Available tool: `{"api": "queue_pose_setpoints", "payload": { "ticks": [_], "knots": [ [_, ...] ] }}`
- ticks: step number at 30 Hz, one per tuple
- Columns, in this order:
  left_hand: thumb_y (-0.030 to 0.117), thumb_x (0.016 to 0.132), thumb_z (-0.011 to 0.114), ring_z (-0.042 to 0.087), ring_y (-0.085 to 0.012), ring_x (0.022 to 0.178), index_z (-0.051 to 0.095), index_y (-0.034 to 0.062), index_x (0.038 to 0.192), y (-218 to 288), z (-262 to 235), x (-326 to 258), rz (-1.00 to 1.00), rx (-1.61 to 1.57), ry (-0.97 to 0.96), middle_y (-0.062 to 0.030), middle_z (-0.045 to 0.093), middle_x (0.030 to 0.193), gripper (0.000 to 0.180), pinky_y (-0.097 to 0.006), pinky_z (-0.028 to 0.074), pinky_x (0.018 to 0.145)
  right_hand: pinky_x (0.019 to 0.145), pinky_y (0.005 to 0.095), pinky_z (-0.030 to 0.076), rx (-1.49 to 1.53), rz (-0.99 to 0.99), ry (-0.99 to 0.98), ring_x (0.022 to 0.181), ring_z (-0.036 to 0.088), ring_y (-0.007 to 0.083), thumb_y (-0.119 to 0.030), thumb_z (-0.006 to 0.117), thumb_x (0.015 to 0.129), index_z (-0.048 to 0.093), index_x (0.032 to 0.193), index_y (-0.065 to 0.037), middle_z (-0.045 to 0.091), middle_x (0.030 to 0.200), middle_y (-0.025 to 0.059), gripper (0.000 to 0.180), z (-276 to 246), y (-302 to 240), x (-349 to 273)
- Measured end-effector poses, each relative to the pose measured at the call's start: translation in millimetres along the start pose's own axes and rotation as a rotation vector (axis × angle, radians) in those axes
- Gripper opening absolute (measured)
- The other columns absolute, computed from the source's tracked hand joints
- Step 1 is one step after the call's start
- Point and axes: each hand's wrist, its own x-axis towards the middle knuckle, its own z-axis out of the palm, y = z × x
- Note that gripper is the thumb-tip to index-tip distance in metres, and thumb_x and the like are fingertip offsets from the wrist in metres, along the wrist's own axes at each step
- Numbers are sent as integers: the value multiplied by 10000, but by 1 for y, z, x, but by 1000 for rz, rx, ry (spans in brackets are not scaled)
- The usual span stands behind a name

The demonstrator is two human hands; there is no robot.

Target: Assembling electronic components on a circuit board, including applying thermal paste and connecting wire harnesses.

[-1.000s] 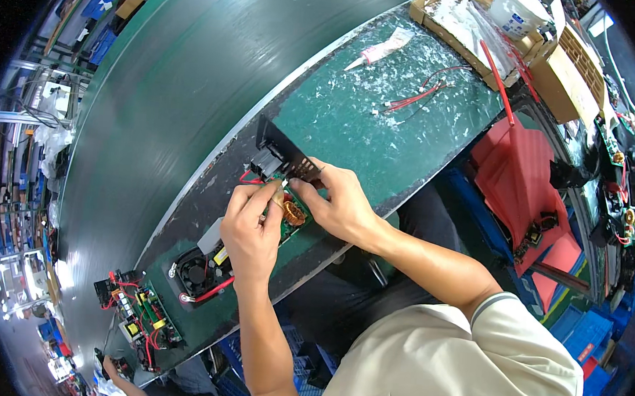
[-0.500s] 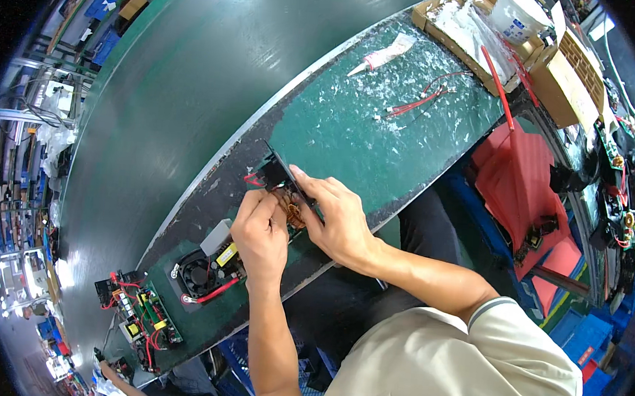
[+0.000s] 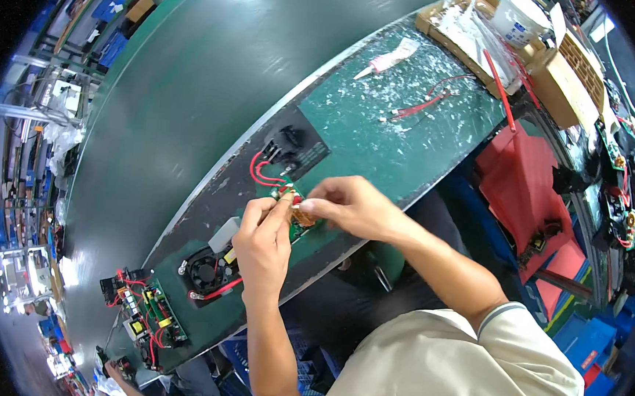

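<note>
A green circuit board [image 3: 299, 235] with a copper coil [image 3: 303, 217] lies on the bench in front of me. My left hand [image 3: 263, 240] is closed over its left side, fingertips pressed together on the board's parts. From the right, my right hand [image 3: 352, 206] meets them, thumb and finger pinched beside the coil; what they pinch is too small and covered to name. Two red wires [image 3: 255, 170] run from the board to a black panel [image 3: 312, 153] with sockets, which lies flat beyond it. A black fan [image 3: 205, 271] sits left of the board, partly behind my left hand.
Another wired circuit board [image 3: 149, 315] lies at the bench's left end. Farther right are a glue tube [image 3: 390, 59], loose red wires [image 3: 418, 109] and white scraps. A cardboard tray [image 3: 436, 31] and a white bucket [image 3: 518, 19] stand at the far right.
The black panel, upright against my right hand before, now lies flat beyond the board. My right hand has let go of it and moved down to the coil. My left hand stays nearly in place.
</note>
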Motion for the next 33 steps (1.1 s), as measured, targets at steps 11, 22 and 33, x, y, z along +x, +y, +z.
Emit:
{"api": "queue_pose_setpoints", "payload": {
  "ticks": [11,22,33],
  "knots": [
    [-46,799,681,614,-154,713,716,-13,998,0,-14,16,-107,-155,-137,-93,640,853,205,-263,474,639,575,216,443,338,-17,-45,658,551,60,-214,604,977,650,924,-15,620,736,-8,211,14,12,13],
    [-20,834,643,642,-226,757,714,23,995,-18,-2,30,-52,79,123,-93,637,897,181,-330,510,668,698,299,522,-15,-366,314,746,638,125,-89,713,831,618,1121,23,705,842,99,325,18,18,82],
    [-6,829,658,633,-242,748,712,13,990,-25,10,33,-44,96,112,-96,614,895,170,-347,509,651,694,386,526,-259,-383,383,767,675,359,-94,626,871,632,1132,25,664,896,260,287,20,9,52]
  ]
}}
